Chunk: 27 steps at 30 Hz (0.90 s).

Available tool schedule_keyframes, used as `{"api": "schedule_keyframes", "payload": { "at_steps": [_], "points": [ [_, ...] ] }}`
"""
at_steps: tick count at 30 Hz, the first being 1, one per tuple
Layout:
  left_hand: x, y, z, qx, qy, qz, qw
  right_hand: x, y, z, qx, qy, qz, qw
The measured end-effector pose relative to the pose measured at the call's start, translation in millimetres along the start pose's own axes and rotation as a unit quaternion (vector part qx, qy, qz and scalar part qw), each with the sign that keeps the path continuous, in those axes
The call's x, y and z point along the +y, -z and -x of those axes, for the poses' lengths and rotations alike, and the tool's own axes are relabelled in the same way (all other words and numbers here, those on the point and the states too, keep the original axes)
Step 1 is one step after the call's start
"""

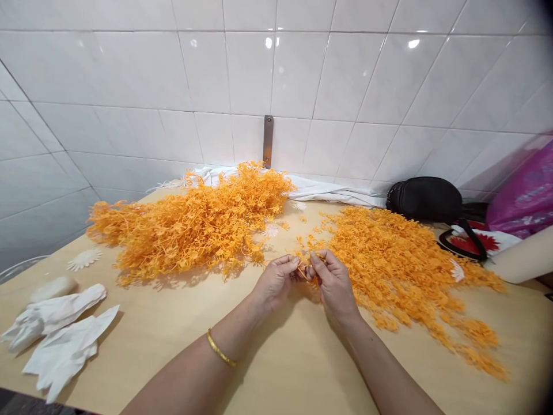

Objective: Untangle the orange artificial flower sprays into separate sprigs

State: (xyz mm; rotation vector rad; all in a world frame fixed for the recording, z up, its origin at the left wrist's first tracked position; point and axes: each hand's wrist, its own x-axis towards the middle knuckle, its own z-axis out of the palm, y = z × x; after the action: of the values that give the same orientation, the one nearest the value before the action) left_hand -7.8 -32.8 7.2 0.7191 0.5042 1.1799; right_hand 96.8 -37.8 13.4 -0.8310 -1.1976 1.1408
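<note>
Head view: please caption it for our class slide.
Left hand and right hand pinch an orange strand between two orange heaps.

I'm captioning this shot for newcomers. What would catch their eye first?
Likely the tall heap of orange artificial sprigs on the left of the table, then the flatter orange heap on its right. Near the centre, the left hand and right hand pinch a thin orange strand. A gold bangle circles the left forearm.

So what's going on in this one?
A person's left hand and right hand are close together over a table, fingering a thin orange piece. A bushy orange heap lies on the left, a flatter orange spread on the right. Crumpled white tissues lie at the near left.
</note>
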Motion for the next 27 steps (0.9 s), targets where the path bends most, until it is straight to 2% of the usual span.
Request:
{"api": "schedule_keyframes", "payload": {
  "at_steps": [3, 6, 8, 10, 12, 14, 16, 18, 20, 21, 22, 23, 24, 25, 26, 27],
  "points": [
    [0.9, -2.9, -0.6, 0.012, 0.016, 0.053, 0.998, -4.3, 2.9, -6.2, 0.068, -0.022, -0.125, 0.990],
    [5.1, 1.0, 0.9, 0.086, 0.028, 0.097, 0.991, -18.2, 25.1, -17.2, 0.172, -0.019, -0.189, 0.967],
    [8.4, 5.3, 1.2, 0.140, 0.023, 0.115, 0.983, -28.6, 44.1, -23.4, 0.228, 0.013, -0.165, 0.959],
    [10.5, 8.7, 0.3, 0.171, 0.025, 0.129, 0.977, -35.0, 60.5, -26.6, 0.276, 0.065, -0.078, 0.956],
    [11.0, 10.5, -1.1, 0.180, 0.042, 0.135, 0.973, -35.6, 73.4, -27.5, 0.329, 0.101, 0.051, 0.937],
    [10.7, 11.4, -2.0, 0.177, 0.057, 0.136, 0.973, -32.1, 84.2, -27.7, 0.352, 0.082, 0.208, 0.909],
    [11.1, 12.4, -1.9, 0.174, 0.056, 0.142, 0.973, -28.4, 92.5, -27.8, 0.326, 0.018, 0.378, 0.866],
    [12.8, 13.4, -1.2, 0.167, 0.046, 0.150, 0.973, -27.7, 95.1, -27.4, 0.295, -0.018, 0.523, 0.799],
    [15.3, 13.9, -0.2, 0.157, 0.031, 0.149, 0.976, -30.5, 89.7, -25.4, 0.287, 0.018, 0.605, 0.742],
    [16.7, 13.8, 0.3, 0.150, 0.022, 0.143, 0.978, -32.5, 84.1, -23.5, 0.280, 0.050, 0.615, 0.735],
    [18.0, 13.5, 0.7, 0.144, 0.012, 0.133, 0.981, -34.5, 76.8, -21.1, 0.260, 0.072, 0.604, 0.750],
    [19.1, 12.9, 1.1, 0.136, 0.003, 0.121, 0.983, -35.8, 68.4, -18.3, 0.221, 0.067, 0.574, 0.786],
    [19.8, 12.1, 1.4, 0.128, -0.007, 0.109, 0.986, -36.3, 59.3, -15.1, 0.165, 0.029, 0.522, 0.836],
    [20.2, 11.1, 1.6, 0.121, -0.018, 0.097, 0.988, -35.6, 50.0, -11.8, 0.098, -0.039, 0.450, 0.887],
    [20.2, 10.1, 1.9, 0.115, -0.029, 0.086, 0.989, -33.9, 40.9, -8.6, 0.032, -0.121, 0.366, 0.922],
    [19.7, 9.0, 2.3, 0.112, -0.037, 0.074, 0.990, -31.1, 32.4, -5.7, -0.021, -0.194, 0.280, 0.940]
  ]
}}
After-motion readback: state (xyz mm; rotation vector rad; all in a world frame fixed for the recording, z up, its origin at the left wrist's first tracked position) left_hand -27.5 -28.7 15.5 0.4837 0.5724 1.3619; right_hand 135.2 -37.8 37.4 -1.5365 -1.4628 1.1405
